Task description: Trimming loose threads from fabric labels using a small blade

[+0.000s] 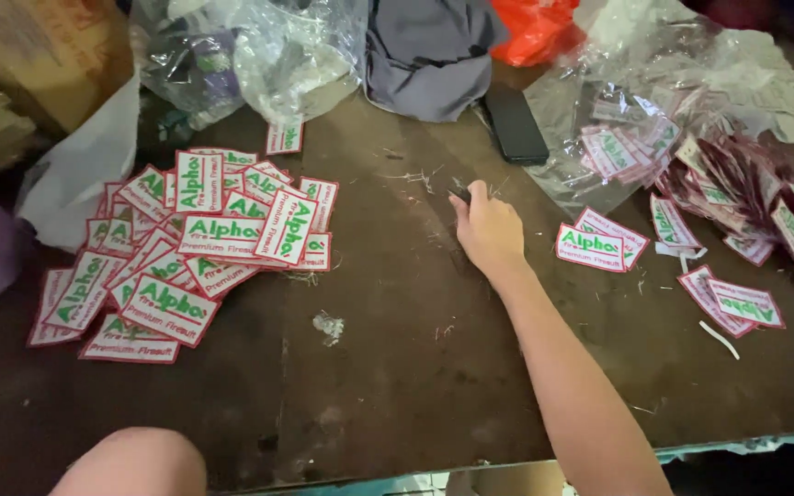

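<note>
My right hand (489, 230) reaches across the brown table (397, 386), its fingers curled onto a small dark object (459, 194) among loose threads. To its left lies a spread pile of white embroidered patches with red borders and green lettering (222, 234). Just right of the hand, two more such patches (590, 248) lie overlapped. My left hand is out of view. A rounded patch of bare skin, a knee or an arm, shows at the bottom left (130, 459).
A clear plastic bag (618, 138) holds more patches at the back right, with a loose heap beside it (755, 193). A black phone (514, 124), grey cloth (429, 55), orange bag (530, 28), clear bags (277, 55) and a cardboard box (48, 46) line the back.
</note>
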